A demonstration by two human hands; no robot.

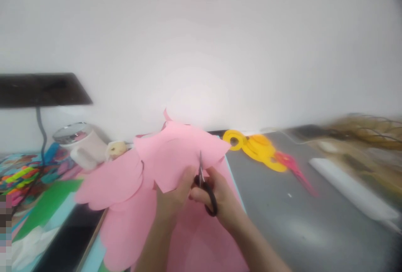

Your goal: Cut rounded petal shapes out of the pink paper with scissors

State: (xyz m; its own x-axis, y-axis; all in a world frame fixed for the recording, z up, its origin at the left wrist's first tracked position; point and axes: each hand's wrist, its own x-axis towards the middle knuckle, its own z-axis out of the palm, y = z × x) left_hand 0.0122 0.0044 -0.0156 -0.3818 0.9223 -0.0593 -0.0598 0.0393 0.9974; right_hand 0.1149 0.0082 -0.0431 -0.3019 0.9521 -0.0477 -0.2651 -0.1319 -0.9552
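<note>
Head cam: pink paper [179, 150] is in the L hand, up front & centre, b/w the person and the white wall [201, 46]. It's a matte, light pink pc, smooth-looking, w/ an uneven outline: one pointed corner sticks out to the right, another points down at the near edge nr the L hand. It bows a bit, so it isn't lying flat, and a thin curled strip rises behind its far edge.

L hand [172, 194] is closed on the near edge of the paper, thumb on top. R hand [218, 192] grips black-handled scissors [204, 185], fingers around the handle; blades point away from the person, tips at the right part of the paper. Blades look narrow, approx. together; can't tell if they're biting into the paper, bit blurry.

Under the hands is a big pink sheet [204, 238], same colour. To the left, a scalloped pink pc [113, 180] w/ rounded lobes, nr a white cup [91, 148]. To the right, on the grey table [276, 221], yellow cutouts [259, 148] w/ pink scissors [295, 169] touching them.
</note>
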